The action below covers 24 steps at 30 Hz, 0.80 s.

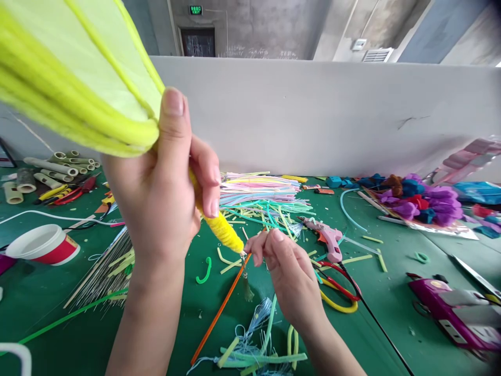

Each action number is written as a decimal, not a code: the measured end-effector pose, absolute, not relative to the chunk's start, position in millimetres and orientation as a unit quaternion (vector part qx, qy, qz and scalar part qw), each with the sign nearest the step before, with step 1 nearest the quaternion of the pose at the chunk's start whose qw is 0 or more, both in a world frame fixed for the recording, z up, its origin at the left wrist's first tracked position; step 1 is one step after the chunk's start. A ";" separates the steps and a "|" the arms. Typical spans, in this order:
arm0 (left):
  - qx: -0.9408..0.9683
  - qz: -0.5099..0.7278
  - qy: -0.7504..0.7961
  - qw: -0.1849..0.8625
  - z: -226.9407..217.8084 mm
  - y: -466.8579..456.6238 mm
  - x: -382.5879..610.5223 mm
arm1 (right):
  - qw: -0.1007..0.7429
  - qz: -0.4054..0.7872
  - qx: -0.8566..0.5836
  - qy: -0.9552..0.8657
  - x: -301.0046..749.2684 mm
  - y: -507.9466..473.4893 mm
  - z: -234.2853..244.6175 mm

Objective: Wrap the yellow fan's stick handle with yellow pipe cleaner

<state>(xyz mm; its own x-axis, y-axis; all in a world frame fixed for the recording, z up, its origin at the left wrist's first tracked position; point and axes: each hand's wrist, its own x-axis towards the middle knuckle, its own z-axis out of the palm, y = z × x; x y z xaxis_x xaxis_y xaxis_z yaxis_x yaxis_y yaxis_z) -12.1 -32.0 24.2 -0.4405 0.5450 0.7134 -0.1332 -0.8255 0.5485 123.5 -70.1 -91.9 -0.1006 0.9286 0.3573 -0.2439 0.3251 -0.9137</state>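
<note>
My left hand point(156, 183) is closed around the yellow wrapped handle point(225, 232) of what looks like a hand fan point(90, 68), pale green with fuzzy yellow-green ribs and edge. The fan's broad part rises out of view at the upper left, and the handle slopes down to the right. From the handle's tip hangs a small metal fitting with a greenish tassel point(248, 290), slightly blurred. My right hand point(287, 266) has its fingers curled and pinched at that tip; what lies between them is hidden. Below, an orange stick point(221, 316) lies slantwise on the table.
Pastel fuzzy stems point(262, 190) are piled at the back of the green table point(172, 324). A pink glue gun point(331, 240) and scissors point(340, 300) lie right, near a purple power strip point(454, 308). At left stand a paper cup point(45, 245) and thin wires point(105, 266).
</note>
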 end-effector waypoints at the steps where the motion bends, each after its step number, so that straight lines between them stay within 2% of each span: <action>1: 0.489 0.819 0.218 0.205 23.8 -30.7 -11.6 | 0.600 0.484 -0.307 -0.558 123.3 -70.8 -91.2; 4: 0.494 0.814 0.236 0.194 21.9 -26.2 -10.7 | 0.607 0.481 -0.305 -0.554 123.1 -73.2 -89.5; 8: 0.508 0.798 0.254 0.200 19.3 -24.2 -12.3 | 0.572 0.491 -0.321 -0.574 121.6 -76.8 -87.7; 17: 0.496 0.773 0.319 0.234 19.8 -31.6 0.3 | 0.585 0.300 -0.384 -0.648 114.4 -83.8 -88.2; 24: 0.477 0.775 0.324 0.256 21.5 -34.2 9.8 | 0.597 0.293 -0.393 -0.635 112.5 -83.5 -94.7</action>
